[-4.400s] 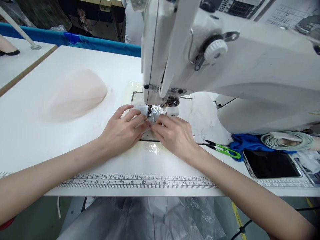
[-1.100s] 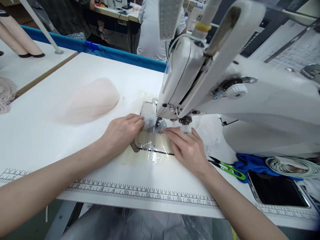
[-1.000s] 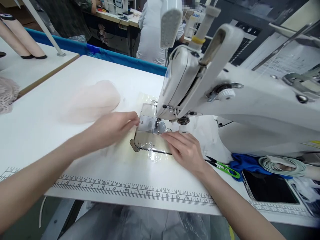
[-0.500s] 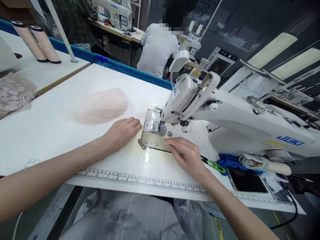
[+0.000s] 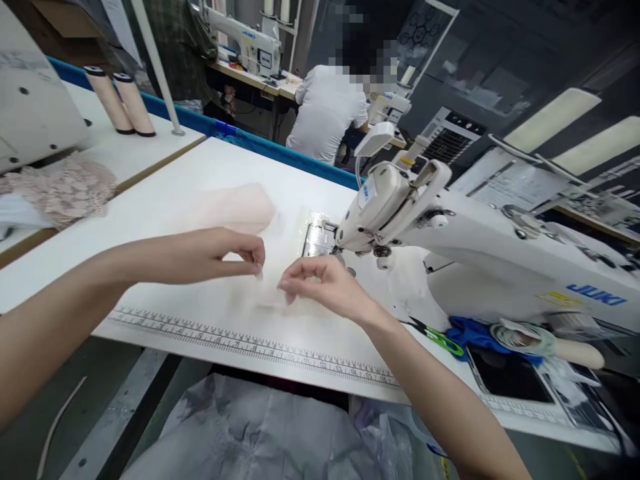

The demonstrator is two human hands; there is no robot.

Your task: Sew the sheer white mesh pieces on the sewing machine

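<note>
Left of the sewing machine point(image 5: 385, 213), both my hands are raised a little over the white table point(image 5: 195, 303). My left hand point(image 5: 237, 252) is closed in a pinch, thumb against fingers. Facing it, my right hand point(image 5: 320, 283) pinches too, in front of the metal needle plate point(image 5: 317, 241) and partly covering it. Between the fingertips shows a faint, pale, see-through piece of sheer fabric point(image 5: 273, 283); its edges are blurred. Another sheer pinkish fabric piece point(image 5: 240, 207) lies on the table behind my left hand.
A printed ruler point(image 5: 220, 340) runs along the front edge. Green-handled scissors point(image 5: 440, 339), a blue cloth point(image 5: 470, 333) and a phone point(image 5: 510, 373) lie at right. Lace point(image 5: 70, 190) and two thread cones point(image 5: 120, 107) are at left. A person point(image 5: 327, 110) sits beyond the table.
Both hands have left the needle plate, rising and moving left and toward me. My left hand went from resting on the table to a pinch. The camera view has shifted slightly.
</note>
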